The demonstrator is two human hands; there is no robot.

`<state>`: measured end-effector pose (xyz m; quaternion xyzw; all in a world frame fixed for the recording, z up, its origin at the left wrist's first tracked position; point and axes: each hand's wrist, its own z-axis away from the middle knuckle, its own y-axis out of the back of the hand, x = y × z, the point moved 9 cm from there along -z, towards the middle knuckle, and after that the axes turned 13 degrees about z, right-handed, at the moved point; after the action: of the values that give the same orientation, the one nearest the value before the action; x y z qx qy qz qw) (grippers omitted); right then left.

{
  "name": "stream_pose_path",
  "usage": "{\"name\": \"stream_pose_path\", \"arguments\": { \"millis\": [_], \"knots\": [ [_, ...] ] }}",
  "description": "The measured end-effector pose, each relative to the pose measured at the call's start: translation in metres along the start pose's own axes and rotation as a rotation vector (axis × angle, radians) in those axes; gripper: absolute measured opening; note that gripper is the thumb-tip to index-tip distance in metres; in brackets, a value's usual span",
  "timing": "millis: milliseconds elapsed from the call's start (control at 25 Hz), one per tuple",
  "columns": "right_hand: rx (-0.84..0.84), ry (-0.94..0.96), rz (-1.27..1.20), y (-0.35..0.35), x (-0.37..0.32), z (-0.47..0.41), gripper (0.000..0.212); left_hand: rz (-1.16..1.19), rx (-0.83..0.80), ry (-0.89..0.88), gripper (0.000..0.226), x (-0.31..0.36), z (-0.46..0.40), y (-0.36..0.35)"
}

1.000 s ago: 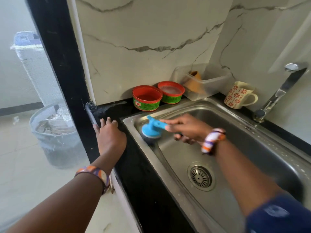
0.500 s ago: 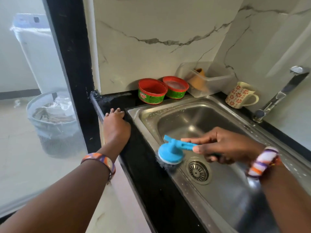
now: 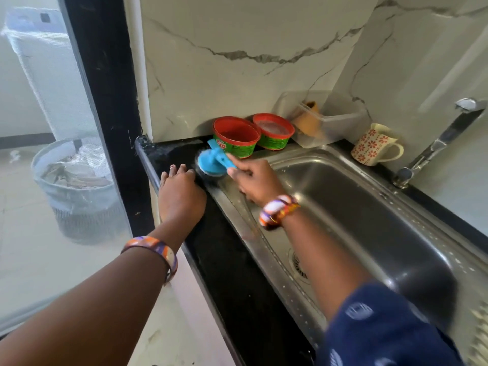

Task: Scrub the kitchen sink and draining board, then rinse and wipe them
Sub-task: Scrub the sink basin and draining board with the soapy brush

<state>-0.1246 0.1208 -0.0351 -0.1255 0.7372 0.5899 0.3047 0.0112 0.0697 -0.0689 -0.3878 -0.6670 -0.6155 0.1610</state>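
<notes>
Since the previous frame, we saw the right hand [image 3: 254, 180] carry the blue brush [image 3: 211, 163] from beside the drain [image 3: 298, 262] up to the far left corner of the sink [image 3: 369, 207], while the left hand [image 3: 181, 195] remained planted on the black counter [image 3: 227, 260]. The fingers of the right hand were curled around the brush handle, with the thumb lying along its top. The round brush head faced down, its dark bristles pressed on the steel rim where the sink met the counter, just in front of the nearer red and green tub [image 3: 236, 140]. The left hand lay palm down at the counter's front edge, its fingers straight and close together, their tips just beside the brush head; whether they touched it we could not tell. Each wrist carried a patterned bangle, and a dark blue printed sleeve [image 3: 383, 331] covered the right upper arm. The right forearm crossed over the basin and hid part of the drain. Behind the sink, against the marbled wall, a second red and green tub [image 3: 273, 134] stood beside the first, then a clear plastic box [image 3: 327, 120] with a brown item inside, then a cream mug [image 3: 375, 145] with red flowers. The tap [image 3: 438, 143] rose from the right rear edge of the sink. To the left, behind a glass panel, a lined bin [image 3: 76, 191] stood on the floor.
</notes>
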Motion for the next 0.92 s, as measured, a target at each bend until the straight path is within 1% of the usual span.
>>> {"name": "stream_pose_path", "arguments": {
  "millis": [40,120,200,320,400,440,520,600,640,680,720,800,880,920],
  "knots": [
    [0.004,-0.008,-0.056,0.005,0.020,0.011,0.037,0.006,-0.003,-0.002,0.046,-0.002,-0.002,-0.003],
    [0.024,-0.048,-0.068,0.020,0.061,0.023,0.037,0.012,-0.006,0.017,0.046,-0.004,-0.005,-0.005],
    [0.141,-0.122,-0.009,0.044,0.095,0.015,0.038,-0.002,0.001,0.022,0.047,-0.004,-0.006,-0.008],
    [0.313,-0.359,0.100,0.082,0.146,-0.007,0.039,-0.008,0.012,0.022,0.047,-0.005,-0.008,-0.008],
    [0.342,-0.501,0.196,0.100,0.164,-0.008,0.038,-0.011,0.006,0.029,0.048,-0.005,-0.008,-0.010],
    [0.322,-0.484,0.188,0.097,0.157,-0.007,0.038,-0.012,0.006,0.025,0.048,-0.005,-0.008,-0.010],
    [0.210,-0.250,0.078,0.062,0.106,-0.001,0.036,-0.019,0.007,0.018,0.048,-0.006,-0.009,-0.010],
    [0.047,-0.049,-0.079,0.014,0.057,0.015,0.038,-0.033,-0.001,0.014,0.048,-0.006,-0.011,-0.010],
    [0.005,-0.002,-0.107,0.001,0.047,0.018,0.039,-0.033,-0.003,0.015,0.048,-0.006,-0.011,-0.011],
    [0.019,0.014,-0.089,0.002,0.048,0.017,0.039,-0.028,-0.002,0.012,0.048,-0.005,-0.012,-0.010],
    [0.062,-0.008,-0.044,0.014,0.057,0.012,0.037,-0.023,0.001,0.007,0.048,-0.004,-0.013,-0.009],
    [0.162,-0.125,0.114,0.048,0.095,0.000,0.035,-0.024,0.000,0.009,0.047,-0.004,-0.011,-0.010],
    [0.248,-0.325,0.221,0.086,0.138,-0.013,0.037,-0.024,0.000,0.004,0.046,-0.005,-0.011,-0.012],
    [0.258,-0.417,0.219,0.099,0.154,-0.019,0.038,-0.022,0.001,0.006,0.046,-0.005,-0.012,-0.012]
  ]
}}
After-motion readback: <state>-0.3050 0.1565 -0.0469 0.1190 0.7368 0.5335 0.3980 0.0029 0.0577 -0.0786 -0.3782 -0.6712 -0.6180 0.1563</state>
